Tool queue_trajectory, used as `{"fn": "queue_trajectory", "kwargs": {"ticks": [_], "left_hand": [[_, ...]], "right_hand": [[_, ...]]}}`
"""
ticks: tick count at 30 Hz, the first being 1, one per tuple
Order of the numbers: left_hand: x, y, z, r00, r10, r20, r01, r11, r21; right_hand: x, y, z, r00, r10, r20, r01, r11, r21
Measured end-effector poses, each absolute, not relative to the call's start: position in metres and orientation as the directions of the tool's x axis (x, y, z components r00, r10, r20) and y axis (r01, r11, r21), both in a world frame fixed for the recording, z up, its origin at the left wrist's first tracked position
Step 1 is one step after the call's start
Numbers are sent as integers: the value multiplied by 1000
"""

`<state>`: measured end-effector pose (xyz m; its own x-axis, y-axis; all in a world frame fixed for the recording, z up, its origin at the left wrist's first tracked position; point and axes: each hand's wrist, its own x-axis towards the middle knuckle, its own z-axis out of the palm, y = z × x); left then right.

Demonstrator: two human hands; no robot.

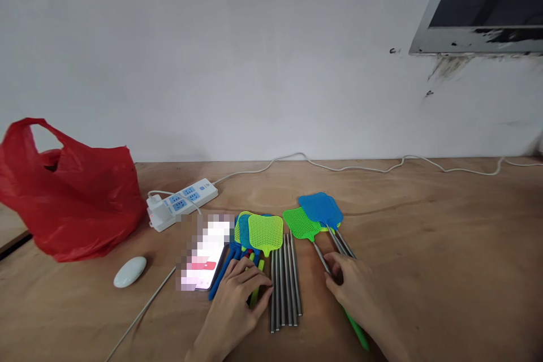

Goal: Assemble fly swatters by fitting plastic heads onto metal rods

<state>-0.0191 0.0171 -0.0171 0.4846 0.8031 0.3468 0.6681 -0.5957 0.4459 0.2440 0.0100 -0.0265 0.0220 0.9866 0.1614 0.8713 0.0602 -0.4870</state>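
Note:
My left hand [240, 300] has its thumb and forefinger pinched at the leftmost of several loose metal rods [289, 288] lying side by side. Beneath and behind its fingers are blue and yellow-green plastic handles, partly hidden. A pile of loose swatter heads, with a yellow-green one [265, 232] on top, lies just beyond. My right hand [354, 283] is closed around the metal shaft of a green fly swatter [302, 223], whose green handle emerges below the palm. Blue fly swatters [321, 208] with metal shafts lie beside it, their lower ends covered by my hand.
A lit phone [210, 254], partly blurred, lies left of the loose heads. Behind it is a white power strip [195, 197] whose cable [352, 168] runs along the wall. A red plastic bag [80, 198] and a white mouse-shaped object [130, 271] are at the left.

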Motion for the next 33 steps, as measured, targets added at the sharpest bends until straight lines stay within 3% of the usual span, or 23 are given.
{"fn": "queue_trajectory", "kwargs": {"ticks": [6, 11, 15, 19, 28, 33], "left_hand": [[-22, 18, -15, 474, 790, 389, 674, -610, 417], [-25, 21, -18, 481, 745, 462, 732, -631, 257], [-25, 23, -25, 515, 758, 401, 779, -609, 151], [-26, 25, -31, 497, 789, 361, 811, -570, 129], [-29, 27, -38, 454, 810, 372, 834, -533, 143], [-28, 27, -37, 442, 810, 386, 835, -528, 154]], "right_hand": [[237, 10, -24, 34, 991, 132, 835, 44, -548], [232, 8, -21, 6, 994, 113, 823, 59, -565], [227, 3, -14, -1, 996, 91, 794, 56, -605], [226, 0, -9, -13, 998, 58, 741, 48, -670], [235, -1, -10, -28, 999, 23, 421, 32, -907], [236, 0, -3, 85, 996, -26, 187, -42, -981]]}}
